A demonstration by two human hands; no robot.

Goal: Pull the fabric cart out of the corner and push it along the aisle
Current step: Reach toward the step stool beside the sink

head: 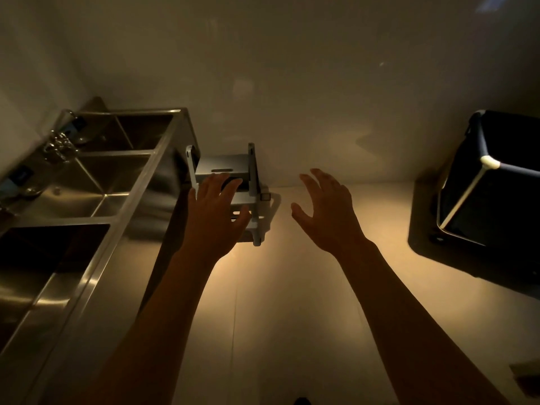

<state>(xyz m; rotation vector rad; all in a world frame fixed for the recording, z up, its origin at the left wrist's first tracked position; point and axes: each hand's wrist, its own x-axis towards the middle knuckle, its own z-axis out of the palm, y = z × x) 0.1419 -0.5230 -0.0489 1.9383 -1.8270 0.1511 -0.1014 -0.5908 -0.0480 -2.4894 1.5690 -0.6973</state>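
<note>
The fabric cart point(493, 197) is a dark cloth bin on a white tube frame, standing at the right against the back wall, partly cut off by the frame edge. Both my arms reach forward over the floor in dim light. My left hand point(214, 211) hovers with fingers spread in front of a small grey step stool. My right hand point(327, 211) is also spread and holds nothing, well to the left of the cart and apart from it.
A long stainless steel sink point(87, 188) with three basins and taps runs along the left wall. A grey step stool point(233, 176) stands between the sink's end and the back wall. Pale floor point(292, 302) stretches between sink and cart.
</note>
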